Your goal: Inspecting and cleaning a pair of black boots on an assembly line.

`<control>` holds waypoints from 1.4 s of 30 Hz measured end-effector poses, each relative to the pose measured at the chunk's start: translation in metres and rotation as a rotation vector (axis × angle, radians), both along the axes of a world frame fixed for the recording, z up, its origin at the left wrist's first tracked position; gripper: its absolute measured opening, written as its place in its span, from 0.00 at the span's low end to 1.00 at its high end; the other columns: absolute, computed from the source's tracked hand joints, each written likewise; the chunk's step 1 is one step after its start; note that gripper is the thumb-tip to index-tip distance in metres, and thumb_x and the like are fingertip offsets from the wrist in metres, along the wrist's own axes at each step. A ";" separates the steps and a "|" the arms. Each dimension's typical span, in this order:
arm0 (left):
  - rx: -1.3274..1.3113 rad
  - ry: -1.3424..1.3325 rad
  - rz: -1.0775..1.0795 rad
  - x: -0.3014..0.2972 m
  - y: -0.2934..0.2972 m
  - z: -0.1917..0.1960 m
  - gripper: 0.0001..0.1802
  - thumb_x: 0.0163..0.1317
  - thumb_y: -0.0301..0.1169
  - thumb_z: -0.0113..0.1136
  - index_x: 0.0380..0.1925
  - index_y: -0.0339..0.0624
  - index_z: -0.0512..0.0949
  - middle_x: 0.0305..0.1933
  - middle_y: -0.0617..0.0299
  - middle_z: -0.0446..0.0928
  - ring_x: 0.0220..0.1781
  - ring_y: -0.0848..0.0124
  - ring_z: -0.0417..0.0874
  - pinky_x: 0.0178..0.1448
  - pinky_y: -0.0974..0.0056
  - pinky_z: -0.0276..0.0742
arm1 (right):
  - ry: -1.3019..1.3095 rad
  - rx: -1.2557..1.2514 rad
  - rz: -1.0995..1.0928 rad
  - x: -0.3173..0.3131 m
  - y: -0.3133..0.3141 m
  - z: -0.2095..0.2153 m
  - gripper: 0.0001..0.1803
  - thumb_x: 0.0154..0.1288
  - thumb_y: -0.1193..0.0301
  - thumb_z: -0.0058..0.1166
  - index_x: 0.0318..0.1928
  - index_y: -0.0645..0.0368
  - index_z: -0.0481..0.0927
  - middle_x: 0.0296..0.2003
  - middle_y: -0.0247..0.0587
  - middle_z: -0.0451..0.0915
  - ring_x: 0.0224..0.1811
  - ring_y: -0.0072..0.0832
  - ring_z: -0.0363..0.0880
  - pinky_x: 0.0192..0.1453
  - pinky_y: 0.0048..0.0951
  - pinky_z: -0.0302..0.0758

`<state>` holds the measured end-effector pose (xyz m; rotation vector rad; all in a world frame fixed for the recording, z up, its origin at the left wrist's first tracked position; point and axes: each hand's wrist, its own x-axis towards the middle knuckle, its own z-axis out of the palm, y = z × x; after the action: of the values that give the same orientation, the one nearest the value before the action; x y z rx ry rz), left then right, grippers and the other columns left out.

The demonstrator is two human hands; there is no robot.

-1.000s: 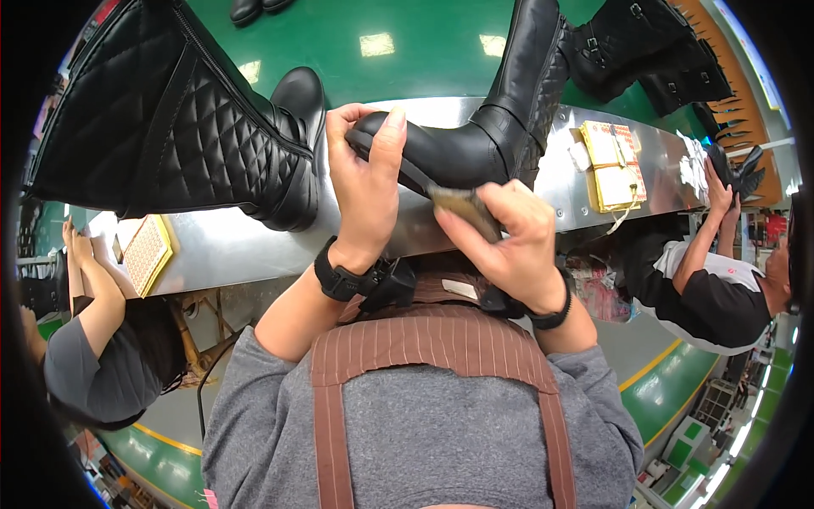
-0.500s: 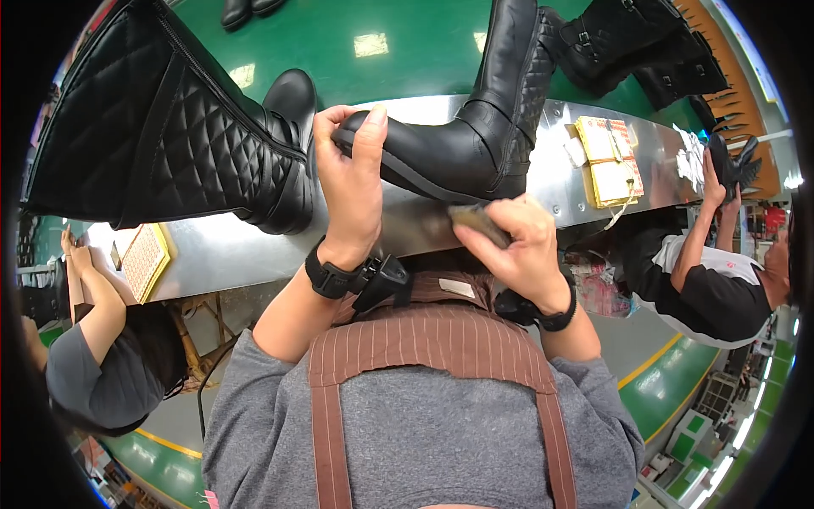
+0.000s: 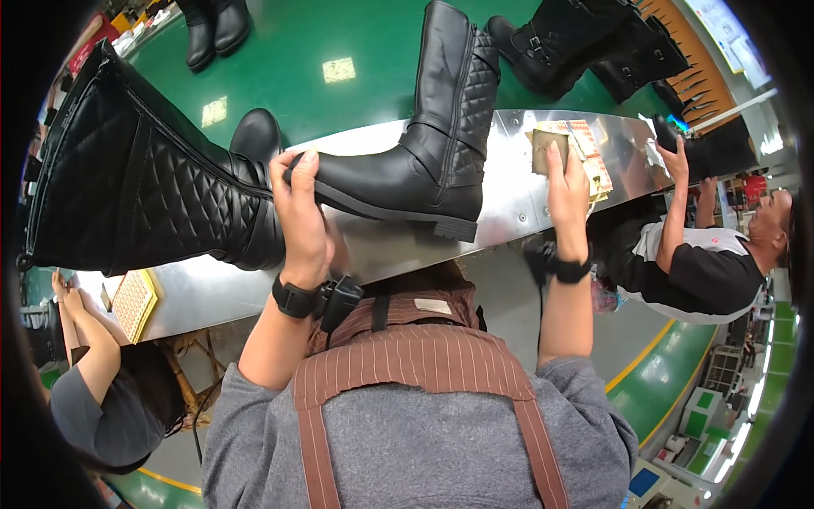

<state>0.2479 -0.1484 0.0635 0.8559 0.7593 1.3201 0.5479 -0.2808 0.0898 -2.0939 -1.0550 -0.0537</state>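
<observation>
The left hand is clamped on the toe of a tall black leather boot with a quilted shaft and a dark ridged sole, which stands upright, heel resting on the shiny steel workbench and toe lifted a little. The right hand has its fingers closed around a small brownish rectangular pad, held just above the bench to the right of the boot, near a stack of yellowish printed sheets.

To work well here, I judge the left grip should stay firm on the toe so the boot does not rock, while the pad comes back flat against the leather rather than edge-on — light, even strokes.

A second tall quilted black boot lies to the left, its toe near the held one. More black boots stand on the green belt beyond. Other workers sit at either side — one in a black shirt on the right, one in grey lower left.
</observation>
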 end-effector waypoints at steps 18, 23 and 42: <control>0.120 -0.055 -0.307 -0.042 -0.007 -0.002 0.30 0.67 0.34 0.55 0.66 0.39 0.59 0.59 0.49 0.71 0.59 0.66 0.73 0.66 0.60 0.69 | 1.420 0.265 0.478 -0.059 0.024 -0.052 0.27 0.70 0.66 0.58 0.65 0.62 0.68 0.59 0.38 0.75 0.60 0.30 0.75 0.67 0.33 0.71; 0.684 0.769 -0.314 -0.112 -0.035 0.014 0.45 0.59 0.30 0.68 0.71 0.35 0.52 0.66 0.43 0.64 0.65 0.62 0.69 0.64 0.57 0.70 | 1.028 0.565 0.419 -0.071 0.010 0.005 0.14 0.67 0.75 0.60 0.51 0.67 0.78 0.48 0.43 0.82 0.45 0.27 0.83 0.54 0.31 0.81; 0.086 0.570 -0.142 -0.145 0.011 -0.004 0.18 0.57 0.28 0.69 0.48 0.35 0.80 0.45 0.62 0.83 0.46 0.73 0.82 0.52 0.67 0.76 | 0.745 -0.151 0.732 -0.080 0.045 -0.001 0.30 0.53 0.69 0.73 0.55 0.66 0.77 0.52 0.38 0.79 0.53 0.26 0.76 0.60 0.29 0.72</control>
<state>0.1032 -0.1378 0.0593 1.3577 1.0630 0.9900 0.4679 -0.2362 0.0889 -1.5010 -1.2702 1.0963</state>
